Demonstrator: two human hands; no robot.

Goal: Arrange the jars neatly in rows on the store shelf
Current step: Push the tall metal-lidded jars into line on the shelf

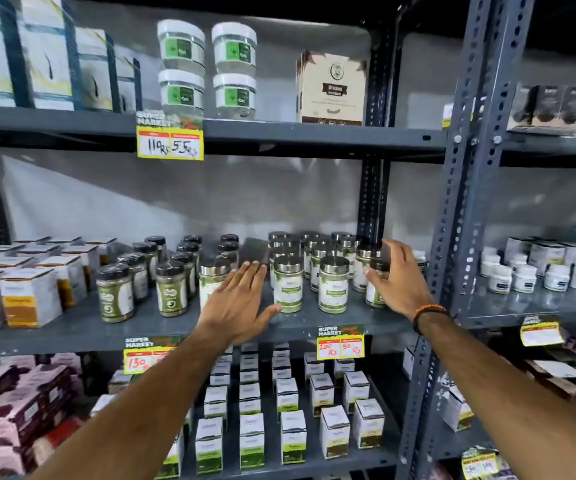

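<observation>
R hand (395, 282) cups steel-lid jar (376, 284); tag (340, 342) reads "SUPER MARKET".

hands (241, 299): 2 | white-lidded jars (180, 43): 4 | price tags (170, 143): 6

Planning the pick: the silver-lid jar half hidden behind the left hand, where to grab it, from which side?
Grip the silver-lid jar around its lid and upper body, coming from the front. It stands upright, black-lid jars crowd its left, and the left hand already sits at its open right.
</observation>
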